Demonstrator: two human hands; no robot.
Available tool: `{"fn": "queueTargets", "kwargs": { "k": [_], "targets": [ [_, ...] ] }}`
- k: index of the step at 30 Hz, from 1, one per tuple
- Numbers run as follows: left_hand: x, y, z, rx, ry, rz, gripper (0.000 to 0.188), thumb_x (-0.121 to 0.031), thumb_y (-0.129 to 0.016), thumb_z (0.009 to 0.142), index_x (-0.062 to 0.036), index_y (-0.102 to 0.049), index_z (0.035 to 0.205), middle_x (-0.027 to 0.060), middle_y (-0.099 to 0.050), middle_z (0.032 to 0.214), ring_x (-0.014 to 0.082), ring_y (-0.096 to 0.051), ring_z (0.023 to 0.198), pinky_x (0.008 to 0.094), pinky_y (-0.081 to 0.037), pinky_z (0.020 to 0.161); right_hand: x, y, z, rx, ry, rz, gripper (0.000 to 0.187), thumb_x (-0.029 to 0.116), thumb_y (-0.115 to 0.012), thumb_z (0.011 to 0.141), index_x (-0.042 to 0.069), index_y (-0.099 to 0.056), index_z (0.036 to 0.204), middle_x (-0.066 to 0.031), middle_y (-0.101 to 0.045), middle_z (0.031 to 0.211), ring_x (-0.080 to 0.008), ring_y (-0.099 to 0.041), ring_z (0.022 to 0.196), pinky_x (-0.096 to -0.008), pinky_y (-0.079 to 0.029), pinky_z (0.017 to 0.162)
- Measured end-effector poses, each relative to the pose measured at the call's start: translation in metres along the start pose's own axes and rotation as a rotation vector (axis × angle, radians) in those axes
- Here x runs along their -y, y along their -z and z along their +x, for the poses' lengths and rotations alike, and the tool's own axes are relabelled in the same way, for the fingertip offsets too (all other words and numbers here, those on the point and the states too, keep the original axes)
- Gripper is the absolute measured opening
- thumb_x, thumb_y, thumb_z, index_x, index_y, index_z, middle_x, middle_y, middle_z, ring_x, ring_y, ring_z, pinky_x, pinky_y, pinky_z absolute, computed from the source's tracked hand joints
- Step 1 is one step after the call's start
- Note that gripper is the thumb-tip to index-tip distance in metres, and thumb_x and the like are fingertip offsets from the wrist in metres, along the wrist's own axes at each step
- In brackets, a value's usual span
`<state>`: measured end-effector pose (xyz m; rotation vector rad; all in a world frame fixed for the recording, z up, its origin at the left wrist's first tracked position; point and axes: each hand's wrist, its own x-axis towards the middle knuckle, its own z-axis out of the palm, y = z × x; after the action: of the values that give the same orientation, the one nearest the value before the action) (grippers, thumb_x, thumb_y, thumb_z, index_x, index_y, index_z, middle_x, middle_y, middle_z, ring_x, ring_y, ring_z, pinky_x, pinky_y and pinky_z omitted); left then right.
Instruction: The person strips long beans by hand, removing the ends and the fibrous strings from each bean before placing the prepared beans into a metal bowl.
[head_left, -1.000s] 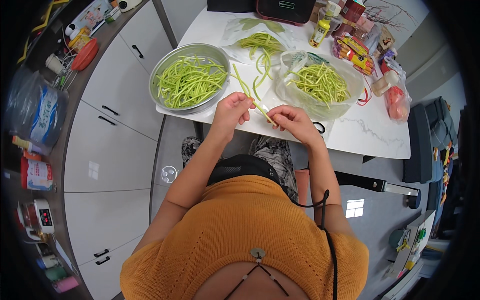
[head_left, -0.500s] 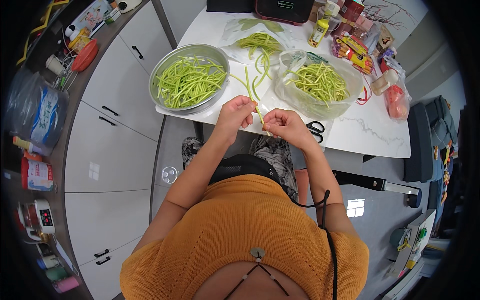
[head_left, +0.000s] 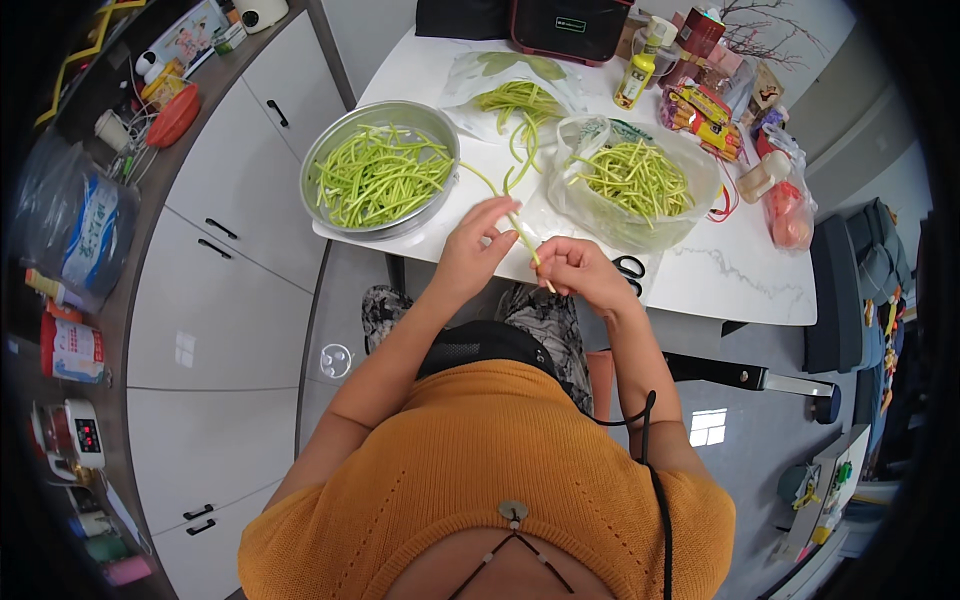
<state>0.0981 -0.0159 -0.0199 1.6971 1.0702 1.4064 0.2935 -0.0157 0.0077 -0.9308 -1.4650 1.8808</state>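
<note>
Between my two hands runs a thin, pale green stalk, slanting down toward my right side. My left hand pinches its upper part, with the fingertips close together. Thumb and fingers of my right hand close on the lower part, and a short pale end sticks out below them. Beyond my left hand stands a round metal basin heaped with short green stalk pieces. Past my right hand, a clear plastic bag holds more stalk pieces. Long whole stalks spill from another bag farther back.
Black-handled scissors lie at the near edge of the white table. A yellow bottle, a dark box and packaged food stand toward the back. White cabinets line the left.
My hands have shifted slightly toward me with the stalk. Its long top no longer rises past my left fingers. My left hand has turned somewhat, its fingers now lying over the stalk.
</note>
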Motion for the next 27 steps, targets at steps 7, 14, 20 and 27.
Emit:
{"fn": "queueTargets", "kwargs": {
  "k": [7, 14, 20, 27],
  "targets": [
    [-0.004, -0.003, -0.011, 0.039, 0.051, -0.009, 0.017, -0.003, -0.057, 0.083, -0.0002, -0.064, 0.098, 0.0079, -0.061, 0.084, 0.0133, -0.055, 0.068, 0.0236, -0.043, 0.061, 0.000, 0.007, -0.001, -0.138, 0.168, 0.115, 0.022, 0.010, -0.062, 0.083, 0.005, -0.055, 0.103, -0.0004, -0.059, 0.075, -0.0024, -0.040, 0.054, -0.0164, -0.028, 0.046],
    [-0.002, -0.006, -0.012, 0.051, 0.017, -0.009, 0.014, -0.004, -0.059, 0.082, -0.0001, -0.065, 0.095, 0.0076, -0.060, 0.078, 0.0140, -0.054, 0.065, 0.0248, -0.042, 0.058, 0.003, -0.004, -0.006, -0.032, 0.209, 0.048, 0.047, 0.008, -0.062, 0.083, 0.004, -0.048, 0.128, 0.0027, -0.059, 0.083, -0.0015, -0.040, 0.058, -0.0160, -0.032, 0.051],
    [-0.009, -0.007, -0.014, 0.075, 0.110, -0.087, 0.013, -0.006, -0.061, 0.082, -0.0005, -0.066, 0.093, 0.0055, -0.059, 0.076, 0.0106, -0.053, 0.064, 0.0234, -0.041, 0.057, 0.007, -0.007, -0.003, -0.209, 0.214, -0.026, 0.030, 0.007, -0.062, 0.083, 0.002, -0.061, 0.113, 0.0034, -0.058, 0.080, -0.0021, -0.038, 0.059, -0.0169, -0.032, 0.051],
    [-0.012, -0.008, -0.017, 0.114, 0.112, -0.059, 0.013, -0.004, -0.059, 0.084, 0.0013, -0.065, 0.094, 0.0023, -0.060, 0.079, 0.0056, -0.050, 0.064, 0.0190, -0.038, 0.057, -0.003, -0.002, 0.001, -0.258, 0.285, -0.108, 0.024, 0.008, -0.059, 0.085, 0.003, -0.064, 0.108, 0.0046, -0.054, 0.074, -0.0033, -0.038, 0.058, -0.0174, -0.031, 0.051]
  ]
}}
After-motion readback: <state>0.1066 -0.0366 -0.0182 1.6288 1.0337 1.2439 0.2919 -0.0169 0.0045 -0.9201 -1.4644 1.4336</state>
